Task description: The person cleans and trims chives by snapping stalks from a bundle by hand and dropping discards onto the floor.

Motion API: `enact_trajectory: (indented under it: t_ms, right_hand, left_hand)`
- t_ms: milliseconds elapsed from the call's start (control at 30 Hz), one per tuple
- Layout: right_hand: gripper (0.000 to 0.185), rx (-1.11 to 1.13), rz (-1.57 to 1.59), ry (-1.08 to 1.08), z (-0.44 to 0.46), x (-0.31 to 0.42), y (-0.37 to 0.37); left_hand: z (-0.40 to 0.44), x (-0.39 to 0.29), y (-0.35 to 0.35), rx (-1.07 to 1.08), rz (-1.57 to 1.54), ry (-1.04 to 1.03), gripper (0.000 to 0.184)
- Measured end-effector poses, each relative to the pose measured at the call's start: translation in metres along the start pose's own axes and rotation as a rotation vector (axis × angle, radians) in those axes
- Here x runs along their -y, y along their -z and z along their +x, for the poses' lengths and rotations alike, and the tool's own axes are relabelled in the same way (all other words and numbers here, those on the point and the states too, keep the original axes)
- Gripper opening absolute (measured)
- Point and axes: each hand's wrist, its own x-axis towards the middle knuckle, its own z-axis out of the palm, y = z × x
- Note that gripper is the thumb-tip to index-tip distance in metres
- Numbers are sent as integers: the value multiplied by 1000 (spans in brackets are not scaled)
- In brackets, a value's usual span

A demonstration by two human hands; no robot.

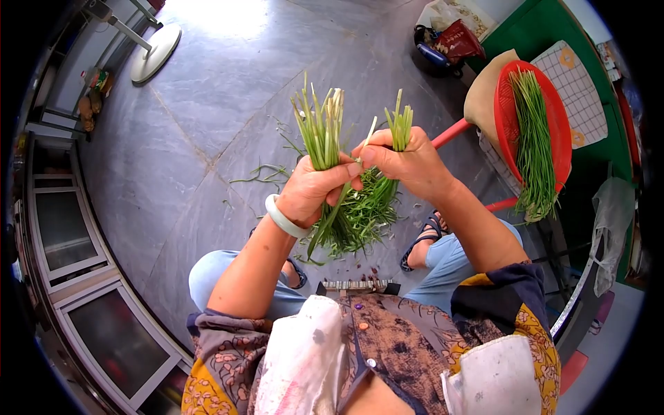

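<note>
My left hand [311,185], a pale bangle at its wrist, is closed around a thick bunch of chives [322,131]. Their pale cut ends point up, and the green leaves hang below the fist. My right hand [413,163] is closed around a smaller bunch of chives [399,128]. Between its thumb and index finger it pinches a single pale stalk [371,131]. Both hands' fingertips meet at the lower part of that stalk. Underneath, a loose heap of green chive leaves and trimmings [370,216] lies on the floor, partly hidden by my hands.
At right, a red plastic colander [561,128] holds long chives [534,149]. A green cabinet [515,31] and a plastic bag [610,228] stand beyond it. A round white stand base [156,52] is upper left. Glass-fronted cabinets [114,339] line the left. My feet flank the heap.
</note>
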Motion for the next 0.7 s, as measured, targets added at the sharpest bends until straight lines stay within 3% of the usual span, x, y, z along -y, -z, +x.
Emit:
enact_trajectory:
  t_ms: [167,367,567,700]
  right_hand:
    - [15,39,47,3,2,-9,4]
    - [16,5,-142,105,6,-13,10]
    - [15,84,117,-111,1,-4,5]
    - [13,75,11,31,2,1,4]
  left_hand:
    - [0,1,1,-23,-17,9,12]
    - [0,2,3,-35,-15,0,13]
    - [-1,1,1,-37,2,12,15]
    - [0,3,0,-41,-7,12,16]
